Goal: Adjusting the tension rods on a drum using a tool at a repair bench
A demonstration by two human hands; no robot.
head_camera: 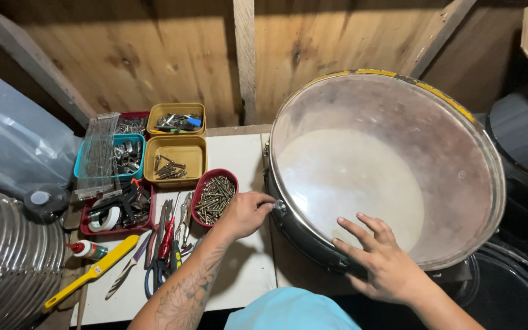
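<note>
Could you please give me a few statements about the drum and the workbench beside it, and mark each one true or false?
1. The left hand pinches a small fitting at the rim of the drum. True.
2. The right hand holds the yellow-handled tool. False: it lies spread on the drum's near edge, and the tool rests on the white bench top.
3. The round red bowl holds screws. True.
4. The drum lies flat on the bench. False: it is tilted, skin toward the camera.
5. Both yellow trays are empty. False: each holds small metal parts.
</note>
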